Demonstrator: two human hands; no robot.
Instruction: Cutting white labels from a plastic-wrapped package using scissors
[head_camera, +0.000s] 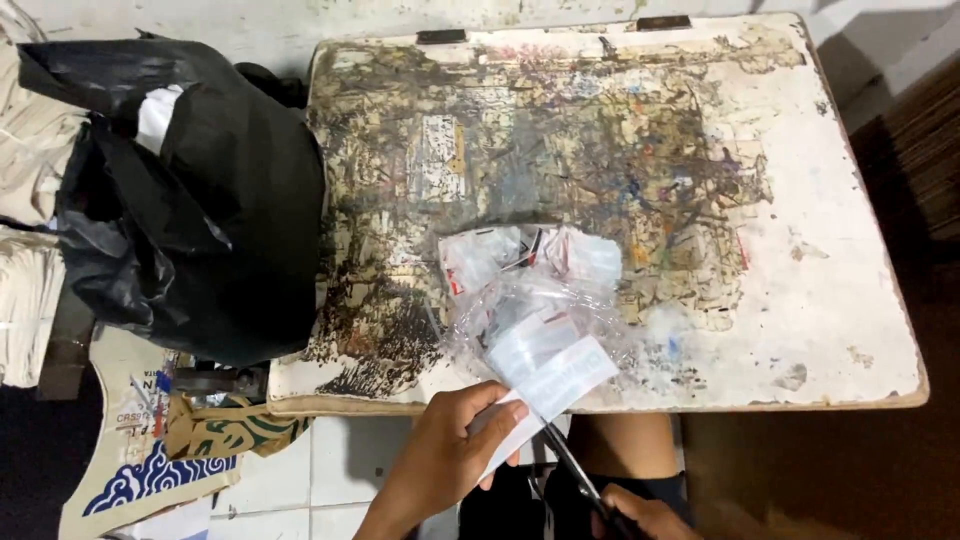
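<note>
Right hand (648, 515) sits at the very bottom edge, mostly cut off, wrapped around the handles of a pair of scissors (578, 475). Dark blades point up and to the left, with the tips meeting the lower edge of a white paper strip (548, 392). Can't tell if the blades are parted or closed at that spot, it's too small to make out.

Left hand (450, 448) is just to the left, fingers and thumb pinched on the near end of that same strip, holding it over the near edge of the table. So both hands are close together, each clamped on its own thing, with the strip between them.

Going further out, the strip's far end overlaps a crumpled clear plastic bag (520, 300) lying on the table (830, 300), and there are some small white packets (480, 255) with bits of red on them in and around it. Tabletop is white but super grimy, covered in dark scratches and stains across the middle.

Off to the left, a big black plastic bag (190, 220) slumps against the table's left edge. Below it on the white tile floor (340, 470) lies a cream cloth with a blue wave pattern (150, 470). Far left has stacked pale fabric (30, 150).
</note>
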